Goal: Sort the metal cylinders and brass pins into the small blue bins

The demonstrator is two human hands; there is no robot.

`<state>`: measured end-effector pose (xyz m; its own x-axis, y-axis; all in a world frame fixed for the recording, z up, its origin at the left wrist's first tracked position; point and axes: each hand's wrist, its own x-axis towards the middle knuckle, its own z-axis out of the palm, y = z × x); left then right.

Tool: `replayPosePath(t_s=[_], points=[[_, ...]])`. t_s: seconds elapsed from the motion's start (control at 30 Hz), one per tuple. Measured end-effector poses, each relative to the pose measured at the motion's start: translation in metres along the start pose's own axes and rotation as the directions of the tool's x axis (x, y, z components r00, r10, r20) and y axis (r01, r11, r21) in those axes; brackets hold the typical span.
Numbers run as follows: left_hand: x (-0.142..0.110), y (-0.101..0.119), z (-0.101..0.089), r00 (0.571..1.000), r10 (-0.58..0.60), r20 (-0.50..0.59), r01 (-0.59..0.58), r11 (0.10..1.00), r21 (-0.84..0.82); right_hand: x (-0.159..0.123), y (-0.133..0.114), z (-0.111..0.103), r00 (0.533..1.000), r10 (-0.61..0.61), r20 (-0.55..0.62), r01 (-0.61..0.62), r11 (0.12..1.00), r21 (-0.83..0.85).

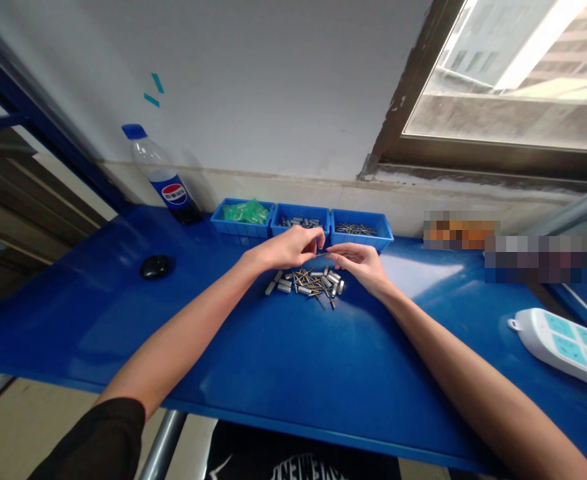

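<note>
My left hand (293, 247) and my right hand (358, 261) meet above a loose pile of small metal sleeves and thin pins (307, 283) on the blue table (273, 360). Both hands pinch the same thin pin (322, 254), which spans the small gap between their fingertips. The left fingers are curled closed round one end. The right thumb and fingers close on the other end.
Three blue bins stand at the back by the wall: one with green bags (243, 215), one with metal sleeves (301, 223), one with pins (359, 230). A cola bottle (162, 177) and black mouse (155, 266) are left. A white power strip (563, 347) lies right.
</note>
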<state>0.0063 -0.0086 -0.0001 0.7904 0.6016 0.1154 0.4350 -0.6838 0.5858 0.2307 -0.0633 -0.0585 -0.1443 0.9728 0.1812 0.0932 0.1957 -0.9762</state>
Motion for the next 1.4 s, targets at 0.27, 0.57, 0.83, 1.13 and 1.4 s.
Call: replayPosePath(t_s=[0.27,0.57,0.83,1.13,1.4], points=[[-0.002,0.002,-0.005,0.998,-0.032,0.047,0.030,0.999,0.043,0.001,0.007,-0.003,0.993,-0.054,-0.109,0.055,0.998,0.006],[-0.007,-0.001,-0.004,0.954,-0.097,0.283,0.066,0.991,0.118,0.003,0.014,-0.010,0.946,-0.095,-0.311,0.122,0.990,0.068],[-0.004,-0.001,-0.002,0.981,-0.068,0.181,0.066,0.998,0.017,0.002,0.014,-0.010,0.952,-0.114,-0.283,0.127,0.991,0.029],[-0.003,-0.003,-0.008,0.998,-0.057,0.041,0.059,0.996,-0.060,0.003,0.012,-0.009,0.951,-0.098,-0.292,0.129,0.988,0.090],[-0.002,0.002,-0.013,0.997,-0.025,-0.078,0.013,0.989,-0.149,0.000,0.007,-0.004,0.967,-0.126,-0.223,0.136,0.990,0.027]])
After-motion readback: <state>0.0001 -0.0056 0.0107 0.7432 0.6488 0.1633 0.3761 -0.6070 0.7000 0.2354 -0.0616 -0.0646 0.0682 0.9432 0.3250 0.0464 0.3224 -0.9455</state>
